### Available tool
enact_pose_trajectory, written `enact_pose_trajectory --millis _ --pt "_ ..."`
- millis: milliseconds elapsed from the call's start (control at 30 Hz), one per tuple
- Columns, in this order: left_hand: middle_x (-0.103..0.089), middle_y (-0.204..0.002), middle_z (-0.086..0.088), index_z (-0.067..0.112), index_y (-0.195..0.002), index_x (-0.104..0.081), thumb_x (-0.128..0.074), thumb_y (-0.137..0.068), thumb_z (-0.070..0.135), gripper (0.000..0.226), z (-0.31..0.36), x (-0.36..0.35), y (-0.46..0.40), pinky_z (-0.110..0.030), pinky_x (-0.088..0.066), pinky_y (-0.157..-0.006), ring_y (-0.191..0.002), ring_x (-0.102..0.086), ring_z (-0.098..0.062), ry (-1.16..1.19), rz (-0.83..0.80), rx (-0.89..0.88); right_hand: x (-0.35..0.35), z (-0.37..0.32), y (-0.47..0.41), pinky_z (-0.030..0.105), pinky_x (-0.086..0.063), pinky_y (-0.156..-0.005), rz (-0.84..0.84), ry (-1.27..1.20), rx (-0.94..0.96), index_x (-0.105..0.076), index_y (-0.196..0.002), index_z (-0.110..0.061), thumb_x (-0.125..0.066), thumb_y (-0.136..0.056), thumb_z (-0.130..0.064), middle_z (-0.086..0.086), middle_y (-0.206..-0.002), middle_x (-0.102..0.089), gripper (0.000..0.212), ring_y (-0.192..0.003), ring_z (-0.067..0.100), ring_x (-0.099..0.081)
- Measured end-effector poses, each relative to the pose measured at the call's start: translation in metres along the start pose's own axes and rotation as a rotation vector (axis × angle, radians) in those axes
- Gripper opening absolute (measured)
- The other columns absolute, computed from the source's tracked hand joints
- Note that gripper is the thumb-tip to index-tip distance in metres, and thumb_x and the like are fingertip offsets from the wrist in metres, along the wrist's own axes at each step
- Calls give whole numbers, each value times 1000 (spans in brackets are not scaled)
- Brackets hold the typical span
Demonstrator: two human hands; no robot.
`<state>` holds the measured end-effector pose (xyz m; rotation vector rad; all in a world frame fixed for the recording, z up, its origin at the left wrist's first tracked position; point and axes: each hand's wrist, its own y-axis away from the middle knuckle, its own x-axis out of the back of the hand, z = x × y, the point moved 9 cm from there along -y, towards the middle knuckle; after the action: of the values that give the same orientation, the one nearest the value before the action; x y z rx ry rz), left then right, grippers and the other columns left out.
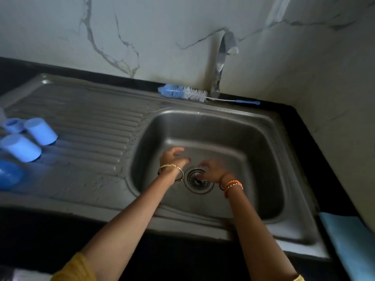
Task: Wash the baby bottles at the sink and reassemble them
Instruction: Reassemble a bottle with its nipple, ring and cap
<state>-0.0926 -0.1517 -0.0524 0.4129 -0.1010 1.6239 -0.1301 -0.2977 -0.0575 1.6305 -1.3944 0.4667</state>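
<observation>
Hovering both hands in steel sink [253, 142] | left hand [174, 157] grip released | right hand [213, 171] grip unclear, blurred | marble wall [142, 27]

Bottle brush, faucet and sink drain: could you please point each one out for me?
Bottle brush [183, 92]: head view, on the bristles where blue meets white.
Faucet [220, 63]: head view, mid-neck of the spout.
Sink drain [193, 182]: head view, left part of the strainer.

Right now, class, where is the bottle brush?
In the head view, the brush lies on the back ledge behind the sink, at the foot of the tap, bristles pointing left.
</observation>
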Motion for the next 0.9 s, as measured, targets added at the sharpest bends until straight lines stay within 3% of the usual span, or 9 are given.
enact_pose_trajectory --millis 100,167,200,300,367,500,633,767,900 --pt "-57 -61 8 -6 -86 -71 -70 -65 -12 22 -4 18 8 -3 -35 -48 -45 -50 12 9 -5 -32 17 -1 16 25 -37 -93 280 -84 -30 -60 -119 -14 -68 -79 -14 11 -118 -58 40 -116 25 -52" --pt "-63 -68 3 -1 -90 -72 -72 -65 -10 27 -3 35 11 0 -36 -52 -51 -52 12 -31 -25 -60 34 -10 28 27 -39 -88 492 -135 -10 -64 -113 -15 -62 -79 -5 7 -102 -63 35 -107 27 -57" --pt "-67 -82 -1 5 -97 -72 -74 -66 -6 33 -1 41 12 -2 -40 -62 -66 -56 9 -53 -64 -61 35 -17 28 27 -38 -90 475 -112 20 -63 -115 -14 -59 -79 -2 7 -103 -64 37 -108 28 -57" --pt "-58 -122 -2 17 -119 -63 -77 -69 4 53 3 62 14 -15 -38 -89 -112 -51 -12 -41 -183 -58 -5 -46 24 25 -27 -107 52 142 50 -43 -137 -11 -67 -81 -11 11 -140 -45 61 -131 25 -39" --pt "-58 -123 -2 19 -121 -61 -75 -72 7 52 9 88 15 -15 -37 -86 -110 -49 -12 2 -143 -83 -15 -58 27 28 -23 -111 -9 189 17 -35 -142 -14 -68 -82 -19 10 -148 -34 69 -137 25 -31" --pt "-64 -116 -11 9 -114 -64 -69 -76 -1 39 11 166 21 -23 -45 -78 -93 -55 -12 75 -29 -174 -17 -116 43 25 -23 -108 242 -51 59 -44 -138 -14 -65 -85 -21 7 -145 -41 57 -134 23 -36" --pt "-66 -107 -16 1 -106 -64 -63 -78 -7 29 14 237 30 -30 -50 -83 -84 -58 -13 102 68 -280 -43 -188 57 33 -33 -107 294 -184 160 -42 -138 -14 -67 -84 -20 12 -141 -44 60 -127 28 -45" --pt "-63 -91 -3 -1 -99 -66 -59 -79 -9 23 14 295 40 -4 -43 -69 -64 -55 11 99 151 -389 -79 -245 71 36 -39 -104 294 -298 202 -38 -138 -14 -67 -84 -21 12 -133 -49 62 -119 26 -52" --pt "-61 -89 2 0 -95 -66 -58 -76 -9 23 -1 360 50 -4 -40 -66 -66 -54 7 83 312 -449 -118 -297 83 33 -44 -98 238 -397 235 -42 -135 -16 -66 -85 -22 7 -123 -54 55 -105 19 -57"
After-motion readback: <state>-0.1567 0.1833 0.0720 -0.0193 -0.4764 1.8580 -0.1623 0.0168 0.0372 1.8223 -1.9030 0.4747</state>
